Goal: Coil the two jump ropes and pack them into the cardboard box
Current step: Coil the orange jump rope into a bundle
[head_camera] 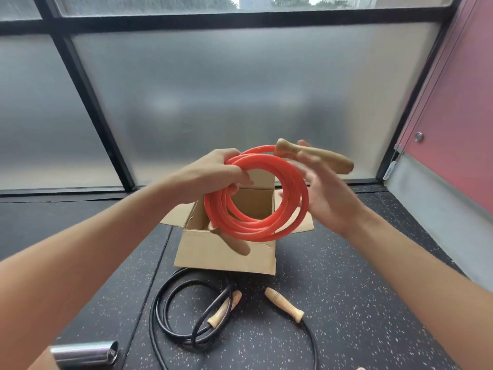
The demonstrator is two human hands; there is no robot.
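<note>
We see orange jump rope [266,231]: glossy multi-loop coil, wooden handles [330,158] at 1 and 7 o'clock, above open cardboard box [226,255]. Left hand [213,172]: fingers clamped on coil at 10 o'clock. Right hand [328,193]: fingers straight, apart, at 3 o'clock. Black jump rope [165,311] loose on floor [346,303], box's 6 o'clock.

You have two jump ropes: one orange rope [256,193] and one black rope [173,311]. Four wooden handles [284,304] show, two per rope. There is one cardboard box [224,255] and one metal cylinder [82,268], possibly a bar end.
</note>
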